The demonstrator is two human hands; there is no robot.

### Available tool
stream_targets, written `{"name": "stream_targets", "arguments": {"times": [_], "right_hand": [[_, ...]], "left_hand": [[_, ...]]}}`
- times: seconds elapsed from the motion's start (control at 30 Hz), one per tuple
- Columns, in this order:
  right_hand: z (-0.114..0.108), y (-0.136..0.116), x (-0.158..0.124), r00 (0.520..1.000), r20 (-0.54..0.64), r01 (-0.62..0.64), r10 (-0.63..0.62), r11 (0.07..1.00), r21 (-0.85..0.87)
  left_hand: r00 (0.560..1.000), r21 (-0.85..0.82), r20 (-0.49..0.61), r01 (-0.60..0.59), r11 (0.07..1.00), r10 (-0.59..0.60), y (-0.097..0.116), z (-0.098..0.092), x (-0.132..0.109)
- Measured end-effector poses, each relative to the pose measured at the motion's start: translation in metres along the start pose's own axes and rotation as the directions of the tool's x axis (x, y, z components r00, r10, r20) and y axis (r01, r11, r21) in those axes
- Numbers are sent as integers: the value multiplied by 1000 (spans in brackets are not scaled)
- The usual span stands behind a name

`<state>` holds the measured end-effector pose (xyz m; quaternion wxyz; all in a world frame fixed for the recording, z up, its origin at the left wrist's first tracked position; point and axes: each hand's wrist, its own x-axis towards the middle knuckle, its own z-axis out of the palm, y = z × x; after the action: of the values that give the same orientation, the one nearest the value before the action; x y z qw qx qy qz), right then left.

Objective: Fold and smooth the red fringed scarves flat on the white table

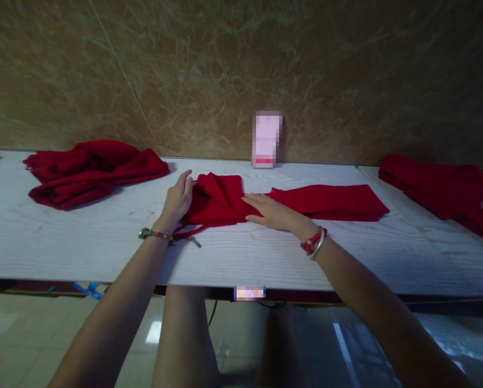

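A long red garment (334, 202) lies flat across the middle of the white table, its left part folded over in a squarish layer. My left hand (179, 198) is at the garment's left edge, fingers bent around the cloth there. Flat on the red cloth, just right of the folded layer's edge, rests my right hand (268, 211) with its fingers stretched out. A red drawstring with a metal tip (194, 242) hangs out below the garment near my left wrist.
The white table (104, 237) runs along a brown marbled wall. Crumpled red cloth (99, 170) lies at the left, and another red piece (439, 188) at the right. A blurred pink item (267, 139) stands against the wall. The table's front edge is near my legs.
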<state>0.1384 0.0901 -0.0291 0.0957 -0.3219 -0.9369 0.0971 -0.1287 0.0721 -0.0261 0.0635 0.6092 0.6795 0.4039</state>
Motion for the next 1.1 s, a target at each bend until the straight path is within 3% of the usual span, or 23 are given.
{"name": "stream_targets", "arguments": {"times": [0.3, 0.5, 0.77, 0.9, 1.0, 1.1], "right_hand": [[-10, -9, -2, 1000, -27, 8, -8, 1000, 15], [-9, -6, -1, 997, -12, 73, -73, 996, 41], [-10, -1, -2, 997, 4, 81, -81, 994, 72], [-12, -2, -2, 997, 2, 74, -74, 995, 70], [-13, -2, -2, 999, -16, 45, -44, 996, 71], [-13, -2, -3, 999, -49, 11, -7, 997, 76]], "left_hand": [[999, -99, -24, -32, 995, 30, 10, -5, -2], [998, -253, 41, -37, 967, 49, 3, -1, 2], [974, -138, 169, -128, 982, 151, -8, -5, 3], [973, -122, 133, -172, 977, 188, -9, -8, 4], [985, -51, 90, -144, 988, 148, -5, -6, 3], [988, 75, 146, -59, 995, 47, 1, -2, -1]]}}
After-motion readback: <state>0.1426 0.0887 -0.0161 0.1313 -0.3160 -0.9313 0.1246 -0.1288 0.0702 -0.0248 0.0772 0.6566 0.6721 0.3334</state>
